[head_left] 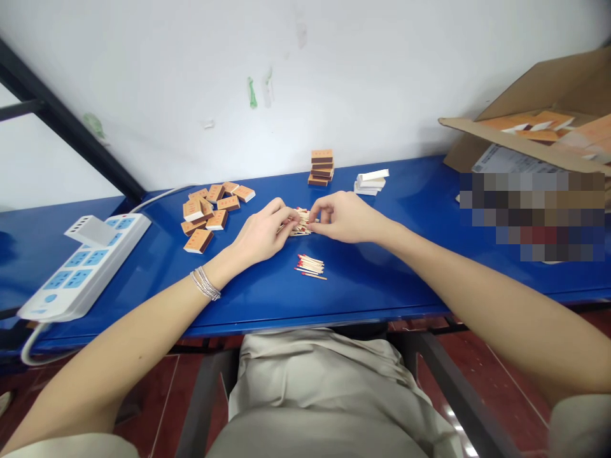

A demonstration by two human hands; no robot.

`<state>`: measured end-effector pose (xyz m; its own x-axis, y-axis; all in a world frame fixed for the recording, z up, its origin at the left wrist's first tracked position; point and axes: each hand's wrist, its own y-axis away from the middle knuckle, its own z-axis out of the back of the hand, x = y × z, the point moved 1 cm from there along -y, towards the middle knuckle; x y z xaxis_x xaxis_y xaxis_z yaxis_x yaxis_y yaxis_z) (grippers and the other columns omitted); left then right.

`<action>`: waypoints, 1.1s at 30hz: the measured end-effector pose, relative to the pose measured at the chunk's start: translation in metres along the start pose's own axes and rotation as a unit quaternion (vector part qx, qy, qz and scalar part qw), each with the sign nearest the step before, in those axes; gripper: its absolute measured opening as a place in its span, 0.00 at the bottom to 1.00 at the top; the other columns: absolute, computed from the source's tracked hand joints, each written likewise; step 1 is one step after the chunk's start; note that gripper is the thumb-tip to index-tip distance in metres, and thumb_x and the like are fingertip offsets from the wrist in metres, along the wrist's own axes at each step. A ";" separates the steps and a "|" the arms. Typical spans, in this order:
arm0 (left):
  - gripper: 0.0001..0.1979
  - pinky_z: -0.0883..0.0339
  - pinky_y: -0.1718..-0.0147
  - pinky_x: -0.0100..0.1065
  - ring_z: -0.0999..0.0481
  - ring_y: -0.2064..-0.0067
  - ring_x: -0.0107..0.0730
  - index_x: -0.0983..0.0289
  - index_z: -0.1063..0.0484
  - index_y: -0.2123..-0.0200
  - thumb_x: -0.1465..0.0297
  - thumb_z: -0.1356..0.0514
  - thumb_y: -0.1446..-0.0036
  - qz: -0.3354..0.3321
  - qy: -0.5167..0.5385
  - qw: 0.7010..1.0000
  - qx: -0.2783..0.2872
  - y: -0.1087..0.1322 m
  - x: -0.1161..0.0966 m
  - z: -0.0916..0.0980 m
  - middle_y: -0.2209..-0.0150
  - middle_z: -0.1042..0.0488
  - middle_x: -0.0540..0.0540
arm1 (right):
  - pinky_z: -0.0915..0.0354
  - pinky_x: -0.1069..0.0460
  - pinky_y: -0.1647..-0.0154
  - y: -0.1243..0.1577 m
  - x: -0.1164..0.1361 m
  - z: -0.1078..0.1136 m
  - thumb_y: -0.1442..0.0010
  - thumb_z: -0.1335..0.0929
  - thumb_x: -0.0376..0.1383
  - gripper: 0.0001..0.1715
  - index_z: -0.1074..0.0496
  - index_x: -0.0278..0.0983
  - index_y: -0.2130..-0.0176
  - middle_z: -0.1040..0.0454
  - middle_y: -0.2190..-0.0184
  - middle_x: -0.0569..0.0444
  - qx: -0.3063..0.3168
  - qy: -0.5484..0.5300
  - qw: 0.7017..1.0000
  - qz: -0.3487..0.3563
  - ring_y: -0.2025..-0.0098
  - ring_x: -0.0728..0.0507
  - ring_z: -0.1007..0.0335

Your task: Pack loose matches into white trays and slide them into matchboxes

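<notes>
A loose heap of red-tipped matches (301, 222) lies on the blue table between my hands. My left hand (267, 230), with a silver bracelet on its wrist, reaches in from the left, its fingers curled and closed on matches at the heap's edge. From the right, my right hand (346, 217) pinches thumb and forefinger together on matches at the other side; how many it holds is hidden. Nearer to me sits a small row of matches (311, 264), roughly lined up, red heads to the left, with one match (315, 276) slightly apart in front.
Several orange matchboxes (217, 219) lie scattered at left; others form a stack (321, 166) near the wall. White inner trays (370, 182) are piled beside it. A power strip (90, 267) stands far left. At right is an open carton (520, 143) of matchboxes beside a blurred area.
</notes>
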<state>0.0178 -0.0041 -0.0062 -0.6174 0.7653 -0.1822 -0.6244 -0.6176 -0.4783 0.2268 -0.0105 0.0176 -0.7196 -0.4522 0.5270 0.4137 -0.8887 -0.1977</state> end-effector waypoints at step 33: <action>0.04 0.36 0.69 0.30 0.35 0.72 0.25 0.63 0.24 0.66 0.72 0.39 0.43 -0.052 0.179 0.977 0.105 0.003 -0.022 0.012 0.67 0.33 0.52 | 0.39 0.54 0.73 0.013 0.010 0.021 0.48 0.30 0.40 0.10 0.21 0.38 0.68 0.23 0.76 0.57 0.209 -0.030 0.975 0.071 0.76 0.51 0.32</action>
<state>0.0239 -0.0249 0.0065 -0.3618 0.8175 -0.4482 -0.7823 -0.5277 -0.3310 0.2366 -0.0250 0.0374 -0.6091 -0.5525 0.5690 0.7073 -0.7029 0.0747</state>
